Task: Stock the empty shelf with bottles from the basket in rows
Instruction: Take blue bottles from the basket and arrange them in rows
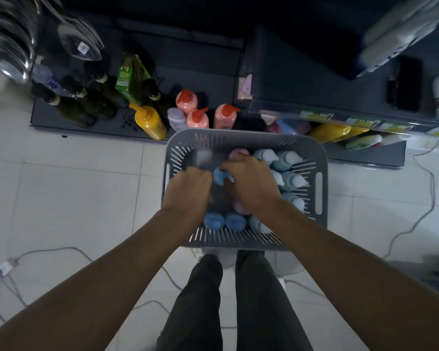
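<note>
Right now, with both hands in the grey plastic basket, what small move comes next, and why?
Probably lift the blue plastic bottle straight up: the right hand seems to grip its top, the left hand curls beside it, and the dark shelf beyond has bare space.

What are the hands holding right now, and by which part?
The right hand appears to grip a blue bottle in the basket near its top. The left hand curls beside it; blur hides whether it holds anything.

floor (pixel 74 186) of pale tiles lying underneath | grey cable (pixel 61 248) trailing from power strip (pixel 0 271) at left | green carton (pixel 129 79) standing among dark glass bottles (pixel 69 110) | glassware (pixel 80 41) showing blurred at top left
</note>
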